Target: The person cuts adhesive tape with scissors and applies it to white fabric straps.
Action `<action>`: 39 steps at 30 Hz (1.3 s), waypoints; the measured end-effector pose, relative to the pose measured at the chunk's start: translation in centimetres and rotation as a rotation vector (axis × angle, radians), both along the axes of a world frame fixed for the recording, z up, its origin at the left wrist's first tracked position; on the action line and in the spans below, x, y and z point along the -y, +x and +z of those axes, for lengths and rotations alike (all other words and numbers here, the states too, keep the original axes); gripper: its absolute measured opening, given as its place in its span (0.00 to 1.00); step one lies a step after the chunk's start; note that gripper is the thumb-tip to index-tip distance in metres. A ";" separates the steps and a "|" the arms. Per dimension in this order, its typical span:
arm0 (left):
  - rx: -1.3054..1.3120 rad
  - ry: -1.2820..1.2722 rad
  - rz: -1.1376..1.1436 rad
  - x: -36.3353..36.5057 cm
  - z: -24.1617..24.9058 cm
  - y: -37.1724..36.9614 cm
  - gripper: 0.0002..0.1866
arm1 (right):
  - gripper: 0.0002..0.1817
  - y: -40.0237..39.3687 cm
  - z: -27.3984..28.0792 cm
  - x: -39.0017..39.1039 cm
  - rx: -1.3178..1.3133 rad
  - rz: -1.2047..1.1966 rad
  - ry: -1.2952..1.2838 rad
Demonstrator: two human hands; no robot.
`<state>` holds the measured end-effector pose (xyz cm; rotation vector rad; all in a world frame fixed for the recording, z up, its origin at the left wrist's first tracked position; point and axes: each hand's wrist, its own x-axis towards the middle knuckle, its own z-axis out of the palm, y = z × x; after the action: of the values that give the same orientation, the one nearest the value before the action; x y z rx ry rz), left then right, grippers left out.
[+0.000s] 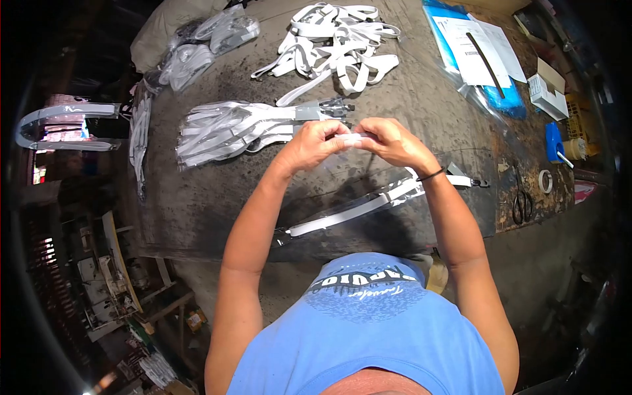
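My left hand point(316, 143) and my right hand point(394, 141) meet above the middle of the dark table. Pinched between their fingers is a small whitish piece point(353, 137), mostly hidden by the fingertips. Just behind my left hand lies a bagged bundle of white straps point(230, 131) with dark buckles at its right end. Nearer to me, below both hands, a single white strap point(342, 216) in clear plastic lies slanted, with black ends. A loose tangle of white straps point(339, 46) sits farther back.
Plastic-wrapped straps point(197, 49) lie at the back left. Papers point(474, 52) on blue plastic, a small white box point(548, 92), a blue tape dispenser point(553, 143), a tape roll point(545, 181) and black scissors point(522, 201) are on the right. A strap loop point(66, 110) hangs past the left edge.
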<state>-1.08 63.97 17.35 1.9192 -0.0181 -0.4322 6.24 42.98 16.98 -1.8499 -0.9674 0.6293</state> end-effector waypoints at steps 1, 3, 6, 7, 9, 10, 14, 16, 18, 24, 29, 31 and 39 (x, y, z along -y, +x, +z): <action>-0.017 -0.046 0.009 -0.1 0.0 0.2 0.10 | 0.13 0.0 -0.6 -0.1 0.006 -0.016 0.070; -0.028 -0.088 0.000 -0.8 -0.5 0.5 0.10 | 0.12 0.4 -1.1 0.7 -0.069 -0.018 0.052; -0.040 -0.088 -0.020 -1.0 -0.6 0.9 0.10 | 0.12 1.8 -2.5 2.1 -0.164 0.032 0.012; -0.043 -0.066 -0.053 -0.8 -0.7 1.1 0.10 | 0.12 2.0 -2.4 2.0 -0.214 0.040 0.005; -0.048 -0.041 -0.083 -0.2 -0.8 1.6 0.10 | 0.17 2.2 -2.2 1.6 -0.150 0.053 -0.029; -0.081 -0.005 -0.095 0.2 -0.2 2.1 0.10 | 0.17 2.1 -1.6 1.1 -0.153 0.054 -0.027; -0.097 -0.007 -0.079 -0.3 -0.1 3.5 0.11 | 0.17 3.1 -2.2 1.3 -0.154 0.050 -0.006; -0.089 -0.010 -0.085 -0.1 -0.3 4.1 0.13 | 0.14 3.6 -3.3 1.6 -0.296 -0.057 0.067; -0.097 0.069 -0.133 0.8 -0.1 5.0 0.19 | 0.11 3.2 -4.3 0.6 -0.274 -0.117 0.166; -0.016 0.075 -0.106 1.3 -1.4 7.1 0.42 | 0.15 3.9 -5.4 0.6 -0.273 -0.194 0.136; -0.043 0.141 -0.192 1.0 -0.7 8.3 0.50 | 0.13 4.9 -5.2 0.5 -0.512 -0.088 0.122; -0.212 -0.015 -0.263 -0.2 -1.0 8.5 0.51 | 0.12 5.2 -5.1 0.7 -0.501 -0.117 0.122; -0.672 -0.058 -0.496 -9.8 -5.0 4.9 0.23 | 0.09 7.5 -6.8 3.7 -0.508 -0.309 0.253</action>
<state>3.87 73.80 12.35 1.6167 -0.0661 -1.3746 13.76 39.24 10.20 -1.4690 -0.3952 0.7021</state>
